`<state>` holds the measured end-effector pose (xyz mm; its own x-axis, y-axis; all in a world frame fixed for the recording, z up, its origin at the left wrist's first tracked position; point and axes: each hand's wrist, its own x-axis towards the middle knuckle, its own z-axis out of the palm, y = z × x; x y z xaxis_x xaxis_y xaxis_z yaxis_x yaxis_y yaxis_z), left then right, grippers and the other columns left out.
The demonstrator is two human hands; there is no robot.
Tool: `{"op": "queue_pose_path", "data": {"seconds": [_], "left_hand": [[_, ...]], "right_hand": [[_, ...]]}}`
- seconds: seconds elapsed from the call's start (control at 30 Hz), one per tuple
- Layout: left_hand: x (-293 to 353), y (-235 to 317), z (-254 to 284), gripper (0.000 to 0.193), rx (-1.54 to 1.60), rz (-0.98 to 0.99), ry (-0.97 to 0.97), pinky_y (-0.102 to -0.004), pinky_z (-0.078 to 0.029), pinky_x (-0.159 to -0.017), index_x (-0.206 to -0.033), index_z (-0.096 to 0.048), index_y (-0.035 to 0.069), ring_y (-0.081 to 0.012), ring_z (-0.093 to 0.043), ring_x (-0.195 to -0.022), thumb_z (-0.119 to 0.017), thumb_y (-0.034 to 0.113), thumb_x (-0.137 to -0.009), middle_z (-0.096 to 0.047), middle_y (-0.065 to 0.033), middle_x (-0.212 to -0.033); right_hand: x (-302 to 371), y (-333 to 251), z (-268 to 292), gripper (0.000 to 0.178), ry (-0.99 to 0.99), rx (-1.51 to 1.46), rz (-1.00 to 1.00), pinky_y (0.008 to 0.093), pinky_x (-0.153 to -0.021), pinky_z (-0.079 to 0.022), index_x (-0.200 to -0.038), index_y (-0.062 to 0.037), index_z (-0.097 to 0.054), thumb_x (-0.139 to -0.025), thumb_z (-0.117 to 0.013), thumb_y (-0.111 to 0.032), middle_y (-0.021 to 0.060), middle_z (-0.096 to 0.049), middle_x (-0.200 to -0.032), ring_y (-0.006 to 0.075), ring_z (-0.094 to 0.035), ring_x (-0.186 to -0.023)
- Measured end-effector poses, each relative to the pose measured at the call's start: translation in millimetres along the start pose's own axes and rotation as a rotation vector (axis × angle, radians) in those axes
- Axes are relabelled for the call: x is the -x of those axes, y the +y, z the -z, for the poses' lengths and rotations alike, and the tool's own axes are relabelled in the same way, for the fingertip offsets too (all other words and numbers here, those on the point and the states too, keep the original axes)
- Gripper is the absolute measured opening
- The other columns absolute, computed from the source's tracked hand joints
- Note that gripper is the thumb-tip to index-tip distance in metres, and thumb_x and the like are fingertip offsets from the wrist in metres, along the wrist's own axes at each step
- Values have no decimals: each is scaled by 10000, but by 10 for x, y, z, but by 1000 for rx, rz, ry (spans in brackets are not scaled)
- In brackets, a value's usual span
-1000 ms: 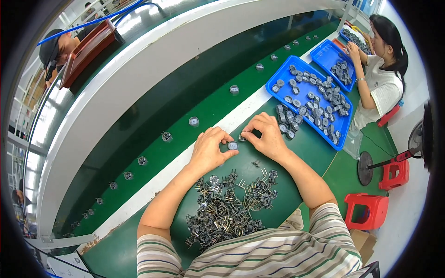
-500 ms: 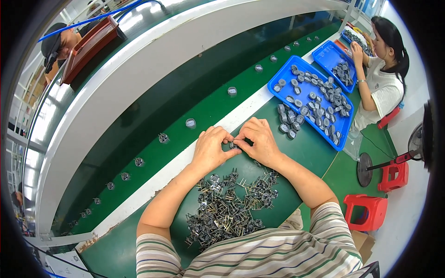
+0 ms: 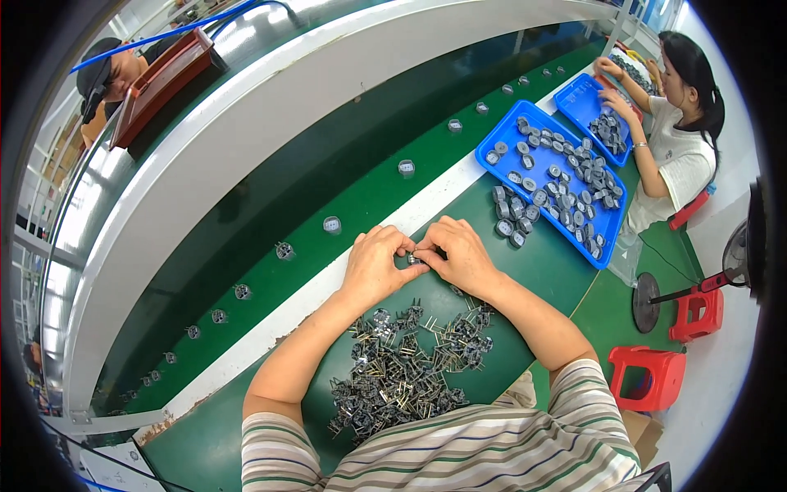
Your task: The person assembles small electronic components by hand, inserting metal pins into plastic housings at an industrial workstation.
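Fingers of left hand and right hand pinch one small, shiny grey part near the counter's far edge.

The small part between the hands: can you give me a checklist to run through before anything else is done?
1. Left hand and right hand both at the small part: ok.
2. Small part in plain sight: not ok, fingers cover much of it.
3. Small part's alignment: cannot tell.
4. Pile of pronged parts close by: ok, between the forearms.
5. Grey pieces all inside the nearest blue tray: not ok, some lie beside it.
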<state>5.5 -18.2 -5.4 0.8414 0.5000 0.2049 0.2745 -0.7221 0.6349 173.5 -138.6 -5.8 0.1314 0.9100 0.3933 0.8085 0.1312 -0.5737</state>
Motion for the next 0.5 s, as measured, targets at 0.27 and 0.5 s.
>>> {"op": "queue_pose_path", "data": {"seconds": [0.27,0.5], "left_hand": [[-167,-235,354,315,-48,83,178,-408,-471,-830,-945,-752,106,-228,-669,-914,-923,267,-736,-700,-17,-891],[-171,-920,699,325,-163,273,354,-390,-532,-852,-991,-769,85,-230,-677,-914,-899,288,-773,-692,-26,-922]], "right_hand": [[25,-31,252,181,-326,-380,-128,397,-929,-483,-1063,-83,-738,-913,-814,-150,44,-691,-935,219,-671,-929],[61,-217,149,247,-539,-300,118,379,-967,-384,-1099,-130,-734,-927,-821,-285,10,-655,-1100,205,-590,-1085]]}}
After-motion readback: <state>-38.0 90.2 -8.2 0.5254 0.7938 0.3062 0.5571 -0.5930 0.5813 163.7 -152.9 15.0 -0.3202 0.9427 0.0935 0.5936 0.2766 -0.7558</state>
